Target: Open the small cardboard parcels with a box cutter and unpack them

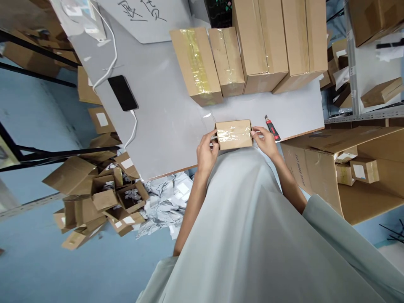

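Observation:
A small taped cardboard box (234, 134) rests at the near edge of the white table (170, 113), right in front of my body. My left hand (206, 152) grips its left end, fingers curled around the side. Over at the right end, my right hand (266, 140) holds on with pinched fingers. Clear tape shines across the box's top. A red and black utility knife (272, 128) lies on the table just beyond my right hand.
Several larger taped cartons (252, 50) stand at the table's back. A black phone (122, 92) on a white cable lies at the left. Opened small boxes and paper scraps (107, 198) litter the floor at left. A big open carton (353, 168) with small boxes stands at right.

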`<state>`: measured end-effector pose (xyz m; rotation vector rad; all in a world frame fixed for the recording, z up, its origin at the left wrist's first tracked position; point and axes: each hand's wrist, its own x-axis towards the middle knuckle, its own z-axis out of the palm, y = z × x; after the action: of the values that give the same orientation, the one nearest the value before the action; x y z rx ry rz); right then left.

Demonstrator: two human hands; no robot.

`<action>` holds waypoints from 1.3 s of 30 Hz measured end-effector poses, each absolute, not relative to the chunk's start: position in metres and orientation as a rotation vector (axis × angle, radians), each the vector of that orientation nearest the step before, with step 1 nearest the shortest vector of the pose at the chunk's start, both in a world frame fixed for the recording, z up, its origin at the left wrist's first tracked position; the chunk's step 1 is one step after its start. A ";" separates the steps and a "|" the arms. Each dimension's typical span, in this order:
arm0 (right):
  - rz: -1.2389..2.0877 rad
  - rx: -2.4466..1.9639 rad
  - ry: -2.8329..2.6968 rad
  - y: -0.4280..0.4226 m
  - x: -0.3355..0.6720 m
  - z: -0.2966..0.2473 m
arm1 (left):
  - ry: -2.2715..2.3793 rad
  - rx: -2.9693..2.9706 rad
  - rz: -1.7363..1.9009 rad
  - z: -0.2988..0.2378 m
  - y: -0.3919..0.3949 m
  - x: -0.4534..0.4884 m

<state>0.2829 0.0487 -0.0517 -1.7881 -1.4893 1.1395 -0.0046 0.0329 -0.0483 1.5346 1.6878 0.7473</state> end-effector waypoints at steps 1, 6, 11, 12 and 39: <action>1.152 -1.793 -1.483 0.048 0.280 -0.051 | 1.692 1.549 0.738 -0.048 0.033 -0.005; 1.142 -1.804 -1.492 0.048 0.276 -0.054 | 1.701 1.599 0.714 -0.044 0.035 -0.005; 1.199 -1.768 -1.417 0.048 0.281 -0.056 | 1.737 1.532 0.691 -0.039 0.034 0.000; 1.202 -1.762 -1.406 0.048 0.282 -0.056 | 1.739 1.521 0.693 -0.039 0.034 -0.001; 1.105 -1.924 -1.442 0.067 0.315 -0.063 | 1.598 1.628 0.687 -0.054 0.033 -0.014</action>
<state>0.3145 0.0666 -0.0635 -1.9245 -1.4418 1.1051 -0.0137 0.0327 -0.0542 1.6276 1.5979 0.6866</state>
